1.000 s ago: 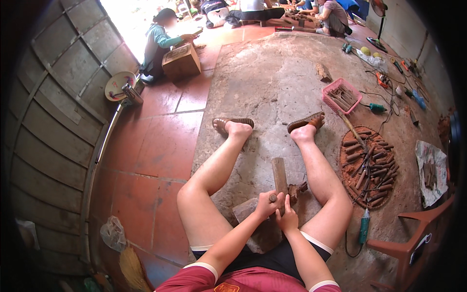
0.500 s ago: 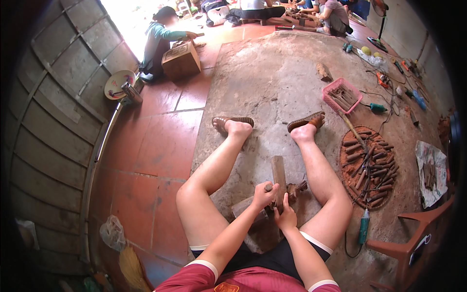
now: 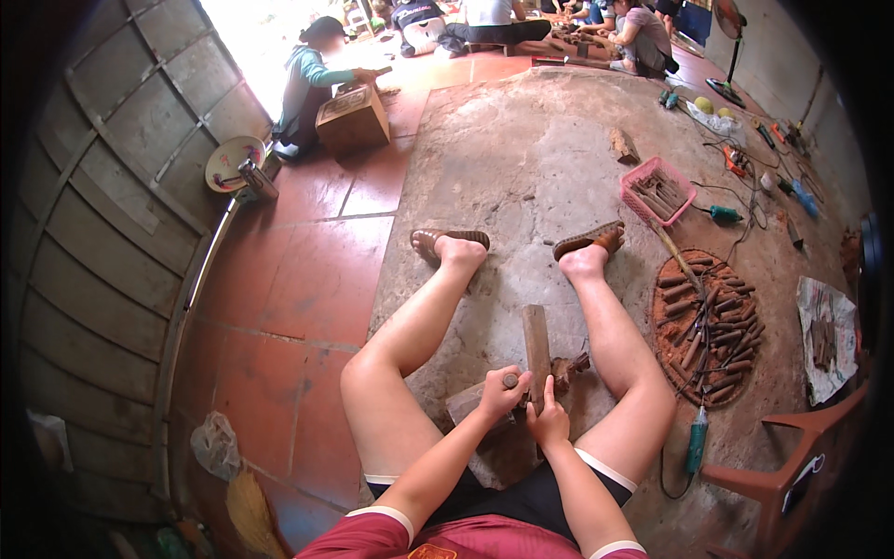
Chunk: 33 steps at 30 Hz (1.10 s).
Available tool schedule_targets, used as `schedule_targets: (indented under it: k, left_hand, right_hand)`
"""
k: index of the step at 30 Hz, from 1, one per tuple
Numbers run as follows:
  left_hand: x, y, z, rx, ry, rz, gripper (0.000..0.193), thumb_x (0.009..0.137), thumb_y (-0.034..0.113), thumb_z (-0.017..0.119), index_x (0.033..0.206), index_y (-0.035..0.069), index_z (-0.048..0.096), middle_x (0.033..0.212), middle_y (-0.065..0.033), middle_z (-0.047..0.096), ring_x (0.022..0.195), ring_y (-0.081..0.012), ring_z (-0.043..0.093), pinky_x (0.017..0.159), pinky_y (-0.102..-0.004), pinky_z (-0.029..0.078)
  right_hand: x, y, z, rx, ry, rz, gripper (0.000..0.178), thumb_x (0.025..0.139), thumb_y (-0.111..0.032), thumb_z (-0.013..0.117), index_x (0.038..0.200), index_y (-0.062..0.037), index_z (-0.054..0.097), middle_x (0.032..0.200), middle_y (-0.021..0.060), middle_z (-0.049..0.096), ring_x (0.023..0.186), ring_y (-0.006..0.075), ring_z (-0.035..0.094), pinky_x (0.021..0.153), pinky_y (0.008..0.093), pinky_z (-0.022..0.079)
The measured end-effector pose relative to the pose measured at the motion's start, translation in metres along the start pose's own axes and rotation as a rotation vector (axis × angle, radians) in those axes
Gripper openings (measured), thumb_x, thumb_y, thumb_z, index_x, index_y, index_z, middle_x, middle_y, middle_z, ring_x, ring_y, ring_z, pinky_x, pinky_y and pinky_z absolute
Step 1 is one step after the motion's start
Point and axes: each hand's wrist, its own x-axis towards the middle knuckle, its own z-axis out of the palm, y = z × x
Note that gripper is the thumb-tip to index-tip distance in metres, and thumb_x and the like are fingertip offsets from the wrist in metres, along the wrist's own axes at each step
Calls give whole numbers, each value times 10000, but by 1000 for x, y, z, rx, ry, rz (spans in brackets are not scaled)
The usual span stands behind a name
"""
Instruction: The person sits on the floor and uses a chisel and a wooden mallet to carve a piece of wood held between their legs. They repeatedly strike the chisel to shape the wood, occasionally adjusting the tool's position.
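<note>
My left hand [image 3: 504,395] is closed around a round-handled tool [image 3: 510,380]; the handle's end faces up, and its working end is hidden. Just to its right, my right hand [image 3: 549,424] grips the near end of a long flat brown wooden piece [image 3: 535,335], index finger stretched along it. That piece points away from me between my legs. Beneath my hands, partly covered, sits a greyish wooden block [image 3: 465,402]. Dark rough bits of wood [image 3: 570,365] lie right of the wooden piece.
On the right are an oval tray [image 3: 663,359] of brown wooden pieces, a pink basket [image 3: 687,200], a green power tool [image 3: 697,443] with its cord and a brown plastic chair [image 3: 745,477]. Far left, a person [image 3: 312,88] works at a wooden box [image 3: 354,124]. Others sit at the back.
My left hand with the tool has drawn back slightly toward me along the wooden piece. My right hand keeps its hold. The whole view has shifted a little.
</note>
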Motion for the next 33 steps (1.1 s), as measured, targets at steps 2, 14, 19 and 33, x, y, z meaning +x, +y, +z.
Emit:
schedule_targets:
  k: [2,14,19,33]
  left_hand:
    - [4,5,4,30,-31,-2,346,877,190,690,629,15,524,508,-41,433,507,-76,368,448,-307,336]
    - [-1,6,-12,-65,-18,-72,348,892,181,676,621,22,529,523,25,432,542,-51,381,464,-283,333]
    - [2,-11,-11,-62,53,22,324,910,143,655,629,18,554,607,4,523,609,-62,471,537,-251,382]
    - [29,45,-35,-663,-185,-195,79,919,47,531,986,15,502,809,-47,494,773,-164,494,747,-308,447]
  right_hand:
    - [1,0,2,17,-1,-7,845,834,-296,646,1533,-128,202,909,293,666,829,475,647,749,537,525]
    - [-5,-4,3,47,32,-23,848,828,-276,656,1535,-144,208,913,299,661,840,480,643,767,539,523]
    - [3,4,2,63,48,-17,847,840,-299,643,1547,-216,183,899,305,647,825,486,639,754,544,524]
    - [1,10,7,143,23,39,845,840,-302,660,1546,-240,199,872,266,656,836,443,652,770,512,532]
